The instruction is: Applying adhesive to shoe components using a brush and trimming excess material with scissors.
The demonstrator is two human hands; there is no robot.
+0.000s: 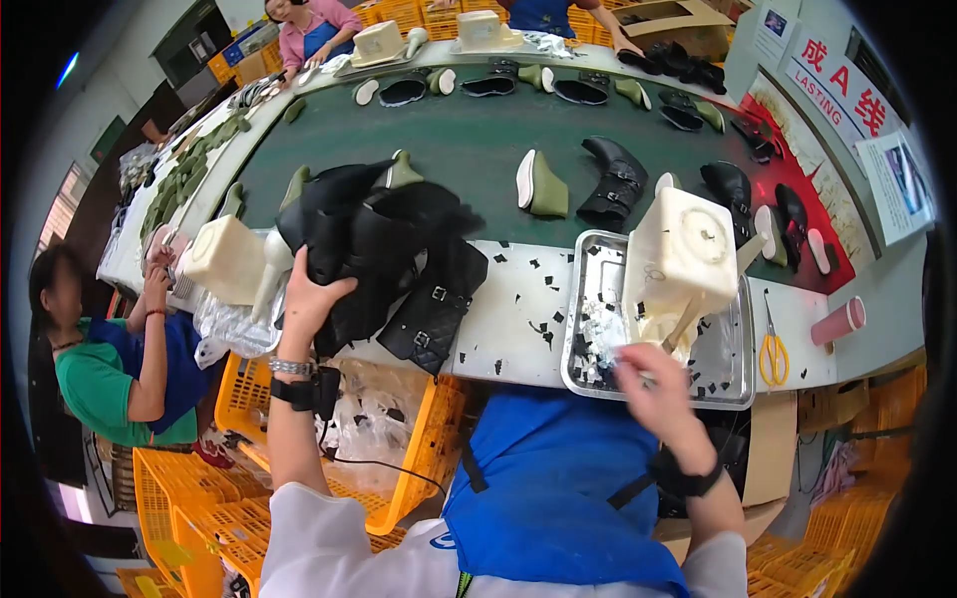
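One long green conveyor belt (469, 140) takes the upper middle of the frame, and along it stand single shoe lasts and black boots, well apart from each other. Below it, across the middle of the frame, runs the pale counter (518, 339), with small black scraps scattered on it.

On the counter's left part lies a heap of black boot uppers (384, 249) with buckled straps, its lower edge hanging over the counter's front. The left hand (311, 299) is closed on the near left side of this heap — fingers on the black material, thumb below.

To the right of centre a metal tray (733, 374) sits on the counter, with more black scraps in it. Inside the tray stands a cream block-shaped machine (683, 254). A second cream machine (224, 261) of the same kind is at the left of the heap.

The right hand (653, 384) is at the front edge of the tray, just under the cream machine. It is blurred; the fingers look curled around something small and pale, but I cannot tell what it is or whether it is really gripped.

At the right end of the counter lie yellow-handled scissors (773, 349), and further right a pink cylinder (839, 321). Orange crates (249, 399) stand under the counter at lower left.
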